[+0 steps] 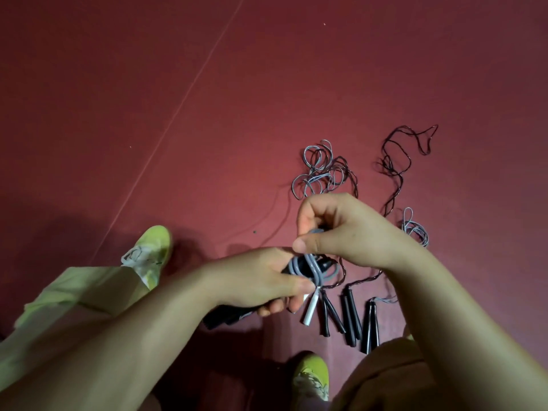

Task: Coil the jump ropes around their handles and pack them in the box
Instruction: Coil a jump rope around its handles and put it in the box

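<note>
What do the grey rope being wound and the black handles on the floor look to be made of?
Grey rope: likely smooth PVC or rubber-coated cord; it bends in tight even loops with a matte skin. Black handles: probably hard plastic or foam grip; dark and tapered, too dim to tell.

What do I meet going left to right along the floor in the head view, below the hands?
Yellow-green shoe → black handles held in the left hand → white handle → first black handle pair → second black handle pair → third black handle pair.
</note>
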Demonstrator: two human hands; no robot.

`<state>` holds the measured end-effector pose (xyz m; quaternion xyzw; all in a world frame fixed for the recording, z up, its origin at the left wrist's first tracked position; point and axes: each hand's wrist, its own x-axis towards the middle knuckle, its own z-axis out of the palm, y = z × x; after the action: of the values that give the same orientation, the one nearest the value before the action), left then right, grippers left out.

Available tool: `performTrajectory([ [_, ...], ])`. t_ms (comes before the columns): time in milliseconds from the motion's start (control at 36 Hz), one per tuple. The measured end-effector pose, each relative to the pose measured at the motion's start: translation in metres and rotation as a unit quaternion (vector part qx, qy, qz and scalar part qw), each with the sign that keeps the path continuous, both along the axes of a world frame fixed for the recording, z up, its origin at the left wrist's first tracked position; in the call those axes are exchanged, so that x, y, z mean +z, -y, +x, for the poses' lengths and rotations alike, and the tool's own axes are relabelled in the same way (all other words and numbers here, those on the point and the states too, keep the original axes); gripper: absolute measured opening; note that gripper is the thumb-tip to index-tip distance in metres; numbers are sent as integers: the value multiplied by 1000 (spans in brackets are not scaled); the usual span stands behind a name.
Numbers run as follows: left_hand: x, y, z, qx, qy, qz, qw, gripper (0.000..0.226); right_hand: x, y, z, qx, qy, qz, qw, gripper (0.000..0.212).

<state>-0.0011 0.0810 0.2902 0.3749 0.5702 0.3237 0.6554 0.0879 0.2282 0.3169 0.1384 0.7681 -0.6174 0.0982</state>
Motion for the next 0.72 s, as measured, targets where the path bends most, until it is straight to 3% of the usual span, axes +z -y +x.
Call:
performTrajectory([
  [167,5,4,6,1,124,3,992,27,-15,5,-3,-17,39,-108,993,24],
  [278,-5,8,-3,102,238,26,966,55,-24,6,-6,-104,39,-136,984,33],
  [333,-6,9,-12,155,259,29,953,49,-24,6,-6,-139,44,-167,975,43],
  [417,-4,9,-23,229,236,18,944,21,-18,5,-5,-136,58,-139,979,55],
  [556,-9,5,-26,261,121,-12,958,3,-25,7,-5,-108,30,-10,994,24],
  [611,-10,5,-28,261,105,-6,960,8,-28,7,-5,-99,31,13,995,23],
  [722,-13,5,-31,263,142,11,954,37,-29,6,-5,-112,13,43,993,27],
])
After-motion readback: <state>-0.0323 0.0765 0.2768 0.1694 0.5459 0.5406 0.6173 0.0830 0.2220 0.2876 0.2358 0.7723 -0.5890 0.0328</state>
